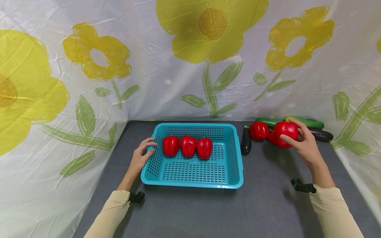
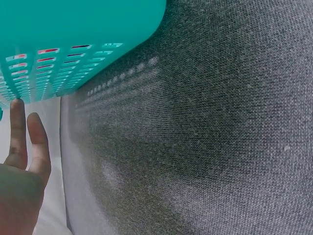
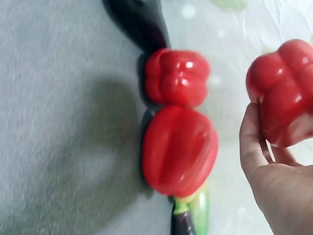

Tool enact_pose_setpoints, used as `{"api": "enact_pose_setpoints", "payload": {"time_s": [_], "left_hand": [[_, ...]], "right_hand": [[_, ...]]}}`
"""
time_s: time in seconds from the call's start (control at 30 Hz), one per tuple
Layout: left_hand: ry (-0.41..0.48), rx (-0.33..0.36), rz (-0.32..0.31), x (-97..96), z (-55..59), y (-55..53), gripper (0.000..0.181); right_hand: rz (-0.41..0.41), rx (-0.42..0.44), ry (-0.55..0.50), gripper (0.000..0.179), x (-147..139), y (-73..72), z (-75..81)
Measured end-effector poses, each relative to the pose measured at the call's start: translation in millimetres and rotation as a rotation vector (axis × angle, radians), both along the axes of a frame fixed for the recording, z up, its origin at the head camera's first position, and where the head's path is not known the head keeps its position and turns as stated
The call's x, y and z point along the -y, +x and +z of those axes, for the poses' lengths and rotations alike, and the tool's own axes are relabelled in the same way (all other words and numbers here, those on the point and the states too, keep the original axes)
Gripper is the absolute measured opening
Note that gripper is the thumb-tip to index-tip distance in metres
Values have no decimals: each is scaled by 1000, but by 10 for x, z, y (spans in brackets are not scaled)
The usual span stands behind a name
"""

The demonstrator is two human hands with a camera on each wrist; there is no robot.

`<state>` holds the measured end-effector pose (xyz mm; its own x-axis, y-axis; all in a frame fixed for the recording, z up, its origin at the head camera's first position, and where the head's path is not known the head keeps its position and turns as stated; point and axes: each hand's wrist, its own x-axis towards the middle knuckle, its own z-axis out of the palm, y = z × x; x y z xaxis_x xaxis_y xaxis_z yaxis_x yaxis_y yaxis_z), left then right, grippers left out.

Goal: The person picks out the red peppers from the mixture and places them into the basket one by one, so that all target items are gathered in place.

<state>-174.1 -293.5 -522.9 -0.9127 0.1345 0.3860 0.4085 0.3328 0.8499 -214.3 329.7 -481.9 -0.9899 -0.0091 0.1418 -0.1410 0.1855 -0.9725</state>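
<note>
Grey tabletop (image 1: 193, 211), red pepper (image 1: 284, 129) in right fingers (image 1: 302, 126).

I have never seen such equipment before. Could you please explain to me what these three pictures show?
There is no machine here: a person works bare-handed. The wide picture is taken from the person's head, looking forward and down; the other two are taken from the left and right wrists. On the dark grey table stands a blue perforated plastic basket with three glossy red bell peppers inside. To its right lie dark, shiny eggplants, two more red peppers and long green vegetables. The left hand is at the basket's left rim; whether it presses there is hard to tell. The right hand has another red bell pepper in its grip, raised above the table.
</note>
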Motion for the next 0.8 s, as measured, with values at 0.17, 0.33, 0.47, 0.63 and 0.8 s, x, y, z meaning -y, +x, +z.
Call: {"api": "enact_pose_setpoints", "payload": {"time_s": [0.17, 0.33, 0.47, 0.63, 0.8], "left_hand": [[12, 14, 6, 1, -9, 6, 24], [7, 13, 11, -4, -3, 4, 23], [9, 11, 11, -13, 5, 4, 23], [8, 17, 15, -12, -1, 4, 24], [21, 16, 9, -13, 1, 5, 24]], "right_hand": [[52, -7, -29, 68, 146, -21, 81], [96, -22, -16, 67, 268, -65, 105], [127, -25, -28, 67, 393, -111, 126], [137, -45, -8, 67, 566, -163, 192], [111, -37, 40, 68, 749, -191, 259]]}}
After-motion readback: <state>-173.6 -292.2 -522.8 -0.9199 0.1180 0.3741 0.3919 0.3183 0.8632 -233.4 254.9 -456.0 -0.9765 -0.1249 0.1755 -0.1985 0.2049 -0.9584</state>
